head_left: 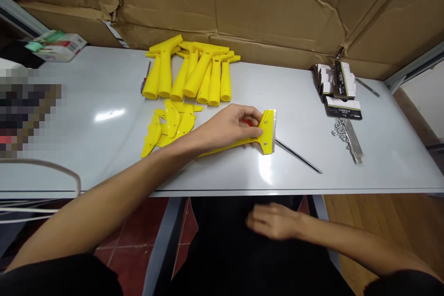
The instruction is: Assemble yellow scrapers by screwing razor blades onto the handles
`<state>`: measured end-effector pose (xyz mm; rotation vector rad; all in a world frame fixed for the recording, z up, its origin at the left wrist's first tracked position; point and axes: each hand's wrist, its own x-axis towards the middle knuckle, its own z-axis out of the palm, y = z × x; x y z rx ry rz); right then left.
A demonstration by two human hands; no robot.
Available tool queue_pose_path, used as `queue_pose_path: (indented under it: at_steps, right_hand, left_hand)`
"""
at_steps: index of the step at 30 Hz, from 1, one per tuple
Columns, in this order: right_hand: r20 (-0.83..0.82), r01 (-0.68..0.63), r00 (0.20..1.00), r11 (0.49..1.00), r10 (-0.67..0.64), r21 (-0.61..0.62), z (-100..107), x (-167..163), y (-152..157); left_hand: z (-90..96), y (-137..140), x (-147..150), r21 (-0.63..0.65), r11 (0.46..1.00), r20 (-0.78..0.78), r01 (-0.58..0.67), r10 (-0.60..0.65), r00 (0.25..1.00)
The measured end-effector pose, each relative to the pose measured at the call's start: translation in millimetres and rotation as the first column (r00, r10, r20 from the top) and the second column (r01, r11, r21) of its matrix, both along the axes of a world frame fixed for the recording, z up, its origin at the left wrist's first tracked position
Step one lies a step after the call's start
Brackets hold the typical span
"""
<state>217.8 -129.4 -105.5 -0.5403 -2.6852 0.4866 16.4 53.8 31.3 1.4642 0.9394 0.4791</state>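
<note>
The left hand point(229, 123) was closed around the neck of a yellow scraper point(267, 134) above the white tabletop point(301, 97), its thumb tip resting on the scraper's head. The scraper's handle ran toward 8 o'clock and its head pointed to 3, with the metal blade point(274, 132) along the far edge and two screw heads point(265, 122) showing on the yellow face. Something red point(247, 122) showed between the fingers; whether it was the handle of the screwdriver point(300, 157), whose shaft reached toward 4 o'clock, could not be told.

Good handling, as I judged it, called for a firm grip on the neck, fingertips well behind the blade, and the edge turned away from the other hand. Both screw heads deserved a check for even seating, and the screwdriver shaft was best kept off the edge.

At 5 o'clock the right hand point(272, 222) hung blurred over the dark-clothed lap, fingers curled; whether it held anything was unclear.

Farther out, yellow cover plates point(172, 120) lay at 9 o'clock and a pile of yellow scraper handles point(197, 76) at 11. Small printed boxes point(343, 107) stood between 2 and 3, with loose screws point(340, 130) beside flat metal strips point(353, 143) near 3.
</note>
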Motion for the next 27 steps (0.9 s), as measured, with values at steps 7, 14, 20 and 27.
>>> queue_pose_path:
  at_steps: [7, 14, 20, 27]
  right_hand:
    - [-0.413, 0.104, 0.908, 0.994, -0.077, 0.043, 141, 32, 81]
    - [-0.535, 0.282, 0.824, 0.954, -0.186, 0.103, 141, 34, 190]
    - [-0.539, 0.311, 0.800, 0.951, -0.262, -0.001, 114, 32, 186]
    - [-0.569, 0.357, 0.747, 0.929, -0.345, -0.095, 118, 23, 179]
  left_hand:
    - [7.0, -7, 3, 0.044, 0.999, -0.005, -0.016, 0.017, 1.000]
    - [8.9, -6, 4, 0.021, 0.999, 0.055, -0.043, 0.042, 0.998]
    - [6.4, -6, 3, 0.041, 0.997, 0.057, -0.071, 0.068, 0.996]
    - [6.9, -8, 3, 0.045, 0.996, 0.043, -0.072, 0.070, 0.997]
